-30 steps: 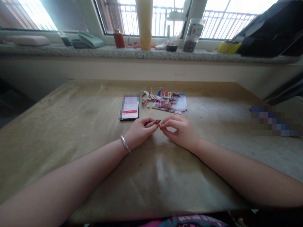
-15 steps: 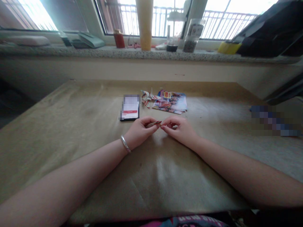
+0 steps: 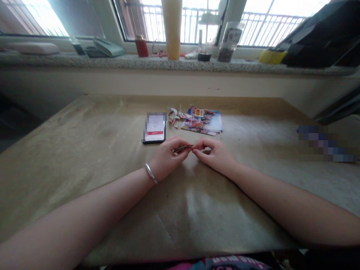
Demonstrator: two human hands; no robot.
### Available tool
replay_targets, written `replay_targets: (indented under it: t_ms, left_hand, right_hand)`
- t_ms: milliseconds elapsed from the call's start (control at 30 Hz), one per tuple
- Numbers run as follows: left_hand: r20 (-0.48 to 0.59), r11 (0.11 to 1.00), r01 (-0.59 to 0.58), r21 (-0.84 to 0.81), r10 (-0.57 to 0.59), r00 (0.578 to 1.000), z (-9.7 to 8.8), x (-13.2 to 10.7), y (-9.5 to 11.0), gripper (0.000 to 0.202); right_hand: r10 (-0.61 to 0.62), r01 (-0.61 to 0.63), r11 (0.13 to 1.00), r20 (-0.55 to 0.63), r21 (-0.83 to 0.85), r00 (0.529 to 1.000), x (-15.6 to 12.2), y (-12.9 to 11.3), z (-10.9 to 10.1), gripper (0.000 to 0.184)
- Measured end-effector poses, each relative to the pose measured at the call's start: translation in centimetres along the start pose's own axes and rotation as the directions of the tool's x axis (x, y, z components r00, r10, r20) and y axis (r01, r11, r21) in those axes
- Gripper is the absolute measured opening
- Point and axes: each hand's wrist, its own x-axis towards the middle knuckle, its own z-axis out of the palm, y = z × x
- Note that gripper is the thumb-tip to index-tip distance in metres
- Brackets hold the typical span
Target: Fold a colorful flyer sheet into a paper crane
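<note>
My left hand (image 3: 167,159), with a silver bracelet at the wrist, and my right hand (image 3: 215,153) meet over the middle of the table. Both pinch a small folded strip of printed paper (image 3: 182,148) between thumb and fingers, one hand at each end. Just behind the hands lies a phone (image 3: 154,128) with its screen lit. To its right sit small folded paper pieces (image 3: 174,114) and a stack of colourful printed sheets (image 3: 204,121).
The table is covered with brown paper (image 3: 98,150). A stone window sill (image 3: 157,63) at the back holds a red can (image 3: 141,47), a yellow roll, jars and a green case. A blurred object (image 3: 326,148) lies at the right.
The paper strip has dropped slightly and looks flatter. My right hand's fingers have curled in closer to the left hand. Both hands stay in the same place.
</note>
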Motion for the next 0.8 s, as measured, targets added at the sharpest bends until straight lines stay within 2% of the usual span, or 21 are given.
replay_targets:
  t_ms: [167,367,600,800]
  left_hand:
    - [0.022,0.995,0.086,-0.042,-0.085,0.996,0.31,-0.08,0.06,0.009]
    - [0.064,0.971,0.169,-0.170,-0.161,0.985,0.41,-0.27,0.00,0.017]
    - [0.091,0.922,0.226,-0.315,-0.207,0.974,0.44,-0.04,0.33,0.016]
    - [0.104,0.888,0.270,-0.371,-0.249,0.963,0.37,0.03,0.03,0.019]
  right_hand:
    - [-0.102,0.097,0.993,-0.059,-0.074,0.993,-0.02,-0.14,0.08,0.003]
    - [-0.170,0.161,0.981,-0.082,-0.111,0.982,-0.05,-0.26,-0.03,0.002]
    - [-0.162,0.150,0.979,-0.080,-0.141,0.984,-0.07,-0.05,-0.02,0.002]
    - [-0.189,0.178,0.976,-0.088,-0.125,0.978,-0.02,-0.15,0.00,0.004]
